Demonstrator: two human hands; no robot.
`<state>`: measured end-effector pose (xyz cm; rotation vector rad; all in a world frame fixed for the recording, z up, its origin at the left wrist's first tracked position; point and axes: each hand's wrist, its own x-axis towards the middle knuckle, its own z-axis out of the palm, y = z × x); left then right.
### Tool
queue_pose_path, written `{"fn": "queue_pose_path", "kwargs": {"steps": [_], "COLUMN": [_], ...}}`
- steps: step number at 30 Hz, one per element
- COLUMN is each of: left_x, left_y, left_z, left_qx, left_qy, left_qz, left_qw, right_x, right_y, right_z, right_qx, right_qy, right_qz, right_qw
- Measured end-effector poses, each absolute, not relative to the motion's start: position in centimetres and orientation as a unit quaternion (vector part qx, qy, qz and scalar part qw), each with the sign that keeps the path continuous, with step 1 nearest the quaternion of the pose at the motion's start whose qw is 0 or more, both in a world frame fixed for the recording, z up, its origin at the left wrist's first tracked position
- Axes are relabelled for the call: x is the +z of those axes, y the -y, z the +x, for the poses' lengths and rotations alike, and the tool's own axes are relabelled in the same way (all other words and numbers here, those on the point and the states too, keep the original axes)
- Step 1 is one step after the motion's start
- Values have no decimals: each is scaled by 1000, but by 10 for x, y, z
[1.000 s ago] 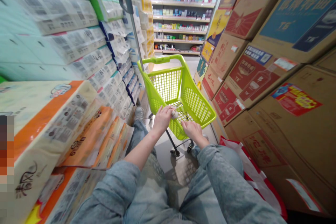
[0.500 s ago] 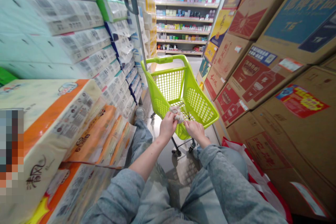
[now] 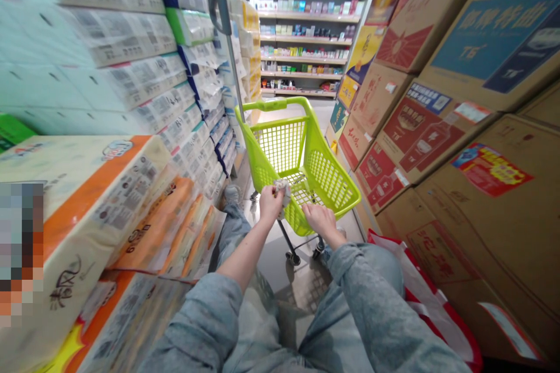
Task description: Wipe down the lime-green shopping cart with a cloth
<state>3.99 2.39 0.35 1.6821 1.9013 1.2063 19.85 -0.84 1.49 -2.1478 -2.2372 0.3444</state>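
A lime-green plastic shopping cart (image 3: pixel 256 148) with a lattice basket stands on the floor between my legs. At its near left edge my left hand (image 3: pixel 270 205) is closed on a crumpled whitish cloth (image 3: pixel 284 190), which rests against the rim. My right hand (image 3: pixel 321 220) has its fingers curled over the near rim, a short way to the right of the cloth. Through the lattice I see the basket's floor, with no goods lying on it.
Packs of tissue paper (image 3: pixel 144 84) are piled high on the left, with an orange-striped pack (image 3: pixel 126 186) close to my left arm. Cardboard cartons (image 3: pixel 437 122) form a wall on the right. A red and white bag (image 3: pixel 431 297) lies by my right leg. Stocked shelves (image 3: pixel 301 14) stand ahead.
My left hand has moved left with the cloth, away from my right hand, to the basket's near left edge. The right hand keeps its hold on the rim. The view has tilted slightly.
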Motion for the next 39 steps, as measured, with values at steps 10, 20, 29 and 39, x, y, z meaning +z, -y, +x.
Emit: {"fn": "queue_pose_path", "kwargs": {"steps": [10,20,29,39], "left_x": [8,33,42,37], "left_y": [3,-71,-85,-59], "left_z": [65,31,47,77], "left_qx": [367,255,203,149], "left_qy": [-666,-753,-786,-775], "left_qz": [608,570,548,567], "left_qw": [229,207,203,236], "right_x": [17,13,17,19], "right_y": [6,6,3,-6], "right_z": [202,202,202,214], "right_qx": [111,84,91,92], "right_qy": [719,722,724,716], "right_qz": [-686,-686,-683,-692], "right_qw": [13,21,3,-3]}}
